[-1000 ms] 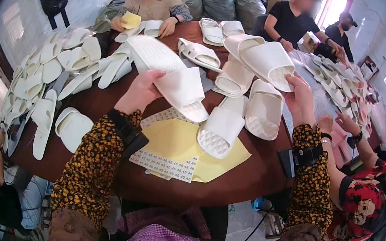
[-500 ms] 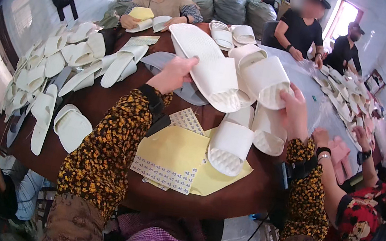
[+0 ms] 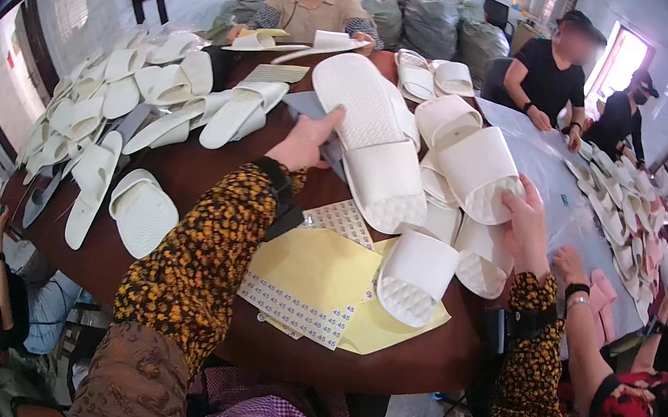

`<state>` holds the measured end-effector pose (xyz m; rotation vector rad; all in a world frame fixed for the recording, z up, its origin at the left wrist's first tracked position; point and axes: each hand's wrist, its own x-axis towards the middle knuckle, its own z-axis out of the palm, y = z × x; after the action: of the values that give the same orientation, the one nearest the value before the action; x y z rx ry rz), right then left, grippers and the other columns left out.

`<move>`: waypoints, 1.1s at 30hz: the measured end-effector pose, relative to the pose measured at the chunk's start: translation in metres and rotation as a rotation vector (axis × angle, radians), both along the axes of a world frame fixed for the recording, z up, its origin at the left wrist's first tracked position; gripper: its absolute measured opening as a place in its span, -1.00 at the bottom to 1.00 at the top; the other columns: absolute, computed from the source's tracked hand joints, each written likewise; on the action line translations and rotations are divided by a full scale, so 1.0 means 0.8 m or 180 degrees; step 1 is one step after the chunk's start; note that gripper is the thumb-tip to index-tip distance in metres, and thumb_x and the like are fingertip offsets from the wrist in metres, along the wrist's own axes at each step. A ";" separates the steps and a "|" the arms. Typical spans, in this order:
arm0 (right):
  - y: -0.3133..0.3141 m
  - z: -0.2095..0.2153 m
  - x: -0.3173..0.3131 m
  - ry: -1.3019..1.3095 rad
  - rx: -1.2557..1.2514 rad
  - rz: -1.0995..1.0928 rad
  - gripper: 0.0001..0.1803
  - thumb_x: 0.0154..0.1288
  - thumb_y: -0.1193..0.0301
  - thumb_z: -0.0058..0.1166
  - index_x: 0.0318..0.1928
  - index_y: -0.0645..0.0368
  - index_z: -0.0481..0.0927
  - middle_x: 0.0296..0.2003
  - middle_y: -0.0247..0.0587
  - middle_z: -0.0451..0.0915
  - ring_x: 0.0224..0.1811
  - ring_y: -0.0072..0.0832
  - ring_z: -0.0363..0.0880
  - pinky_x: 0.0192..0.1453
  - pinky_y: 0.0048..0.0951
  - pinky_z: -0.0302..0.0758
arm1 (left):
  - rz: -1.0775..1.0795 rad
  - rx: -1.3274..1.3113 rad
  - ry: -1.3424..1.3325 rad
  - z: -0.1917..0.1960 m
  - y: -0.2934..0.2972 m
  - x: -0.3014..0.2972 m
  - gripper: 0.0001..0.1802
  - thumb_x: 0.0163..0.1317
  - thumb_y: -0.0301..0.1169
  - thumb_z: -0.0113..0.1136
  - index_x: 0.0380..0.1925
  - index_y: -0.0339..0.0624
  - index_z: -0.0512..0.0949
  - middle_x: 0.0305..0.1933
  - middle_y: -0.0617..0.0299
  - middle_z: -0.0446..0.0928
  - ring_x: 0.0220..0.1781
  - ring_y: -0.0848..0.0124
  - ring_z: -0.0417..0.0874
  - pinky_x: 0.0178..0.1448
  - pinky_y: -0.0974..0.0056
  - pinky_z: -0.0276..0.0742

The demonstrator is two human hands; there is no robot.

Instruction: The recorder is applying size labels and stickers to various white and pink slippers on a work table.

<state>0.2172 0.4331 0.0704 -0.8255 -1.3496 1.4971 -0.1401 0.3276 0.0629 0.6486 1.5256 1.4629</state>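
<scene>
My left hand (image 3: 310, 139) is closed on the edge of a white slide sandal (image 3: 385, 181), thumb on its textured footbed. The sandal is held toe toward me over the middle of the table. My right hand (image 3: 528, 223) pinches the ridged toe of another white slide sandal (image 3: 485, 166), its strap facing up. Below them, one white slide (image 3: 421, 268) rests partly on yellow backing sheets (image 3: 317, 266) bearing rows of small printed stickers. Beside it lies a further white slide (image 3: 482, 263), partly hidden under the one in my right hand.
A heap of white slides (image 3: 96, 111) covers the left of the brown table (image 3: 202, 233). Across from me a person (image 3: 315, 10) handles slides. Co-workers stand at the right beside another pile (image 3: 620, 206). Large sacks (image 3: 428, 27) line the back.
The slide in my left hand has come nearer to me, its toe now lower. My right hand keeps its pinch. The whole view has shifted slightly. The person opposite has lowered a slide.
</scene>
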 end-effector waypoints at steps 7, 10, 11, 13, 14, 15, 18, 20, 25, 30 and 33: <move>-0.017 0.009 -0.005 0.0246 -0.0025 0.0077 -0.39 0.19 0.69 -0.10 0.29 0.38 0.19 0.04 -0.01 0.50 0.01 -0.35 0.57 0.10 -0.35 0.55 | -0.0692 0.0367 0.0391 -0.022 0.040 0.025 -0.37 0.27 0.10 0.10 0.17 -0.08 0.30 0.07 0.17 0.49 -0.04 0.21 0.56 0.02 0.08 0.52; -0.016 0.005 -0.004 0.0258 0.0000 0.0010 -0.38 0.19 0.70 -0.11 0.30 0.37 0.17 0.06 -0.01 0.48 0.02 -0.35 0.56 0.13 -0.34 0.53 | -0.0637 0.0740 -0.0038 -0.024 0.065 0.051 -0.50 0.35 -0.05 0.06 0.10 -0.18 0.36 -0.03 0.20 0.56 -0.13 0.37 0.63 -0.06 0.21 0.58; -0.015 0.005 -0.002 0.0263 0.0059 0.0001 -0.38 0.19 0.70 -0.12 0.31 0.37 0.15 0.07 -0.01 0.48 0.03 -0.35 0.56 0.15 -0.34 0.53 | -0.0653 0.0882 -0.0125 -0.023 0.071 0.057 -0.54 0.38 -0.17 0.03 0.13 -0.25 0.35 0.00 0.18 0.54 -0.06 0.40 0.64 -0.07 0.24 0.61; -0.008 0.001 0.003 0.0146 0.0117 -0.0039 -0.37 0.20 0.70 -0.12 0.31 0.38 0.15 0.07 -0.01 0.48 0.04 -0.35 0.55 0.15 -0.34 0.52 | -0.0811 0.1052 0.0005 -0.022 0.078 0.061 -0.53 0.38 -0.18 0.04 0.16 -0.24 0.33 0.00 0.18 0.54 -0.06 0.40 0.64 -0.06 0.25 0.61; -0.006 -0.001 0.005 0.0041 0.0178 -0.0071 -0.37 0.20 0.69 -0.13 0.32 0.38 0.14 0.08 -0.01 0.47 0.05 -0.34 0.55 0.16 -0.34 0.52 | -0.0963 0.1224 0.0149 -0.023 0.080 0.064 -0.51 0.38 -0.19 0.05 0.19 -0.24 0.32 0.01 0.19 0.54 -0.05 0.40 0.64 -0.05 0.26 0.61; -0.006 0.000 0.006 0.0032 0.0180 -0.0083 -0.37 0.20 0.69 -0.13 0.32 0.38 0.14 0.08 -0.01 0.47 0.05 -0.34 0.55 0.16 -0.34 0.52 | -0.0973 0.1228 0.0139 -0.023 0.083 0.068 -0.51 0.38 -0.19 0.05 0.19 -0.24 0.32 0.01 0.19 0.54 -0.05 0.40 0.64 -0.05 0.26 0.61; -0.008 -0.002 0.009 0.0135 0.0142 -0.0155 -0.40 0.18 0.67 -0.12 0.29 0.42 0.19 0.04 0.00 0.50 0.02 -0.35 0.55 0.12 -0.38 0.52 | -0.1005 0.0959 0.0288 -0.019 0.090 0.091 -0.52 0.39 -0.24 0.02 0.23 -0.23 0.29 0.02 0.19 0.54 -0.03 0.43 0.62 -0.04 0.30 0.59; -0.012 -0.001 0.006 0.0182 0.0158 -0.0226 -0.38 0.19 0.66 -0.13 0.32 0.41 0.17 0.06 -0.01 0.50 0.04 -0.37 0.54 0.14 -0.38 0.49 | -0.1190 0.0914 0.0184 -0.022 0.093 0.104 -0.55 0.39 -0.30 -0.01 0.22 -0.22 0.31 0.04 0.20 0.53 -0.05 0.46 0.62 -0.06 0.33 0.58; -0.006 -0.006 0.017 0.0095 0.0351 -0.0417 -0.36 0.20 0.66 -0.13 0.34 0.38 0.16 0.09 -0.01 0.47 0.05 -0.36 0.53 0.13 -0.38 0.50 | -0.1137 0.1031 -0.0159 -0.038 0.136 0.160 -0.53 0.39 -0.29 -0.03 0.22 -0.30 0.27 0.08 0.14 0.49 0.06 0.36 0.55 0.12 0.22 0.49; 0.007 -0.018 0.005 -0.0181 0.0416 -0.0361 -0.34 0.22 0.61 -0.10 0.36 0.36 0.13 0.10 -0.03 0.45 0.03 -0.36 0.53 0.09 -0.38 0.51 | -0.1038 0.0812 0.1368 -0.059 0.140 0.146 -0.53 0.39 -0.20 -0.08 0.11 -0.38 0.31 0.01 -0.03 0.49 -0.02 0.27 0.55 0.05 0.17 0.48; 0.023 -0.030 0.007 -0.0131 0.0337 -0.0063 -0.32 0.23 0.56 -0.05 0.36 0.37 0.11 0.08 -0.05 0.46 -0.01 -0.37 0.53 0.05 -0.38 0.52 | -0.0764 0.0435 0.1357 -0.041 0.108 0.135 -0.55 0.38 -0.19 -0.11 -0.06 -0.46 0.36 -0.16 -0.16 0.49 -0.07 0.09 0.56 -0.02 0.09 0.45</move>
<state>0.2227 0.4516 0.0464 -0.8036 -1.4343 1.3875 -0.0317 0.4140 0.0301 1.2444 1.6018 1.3051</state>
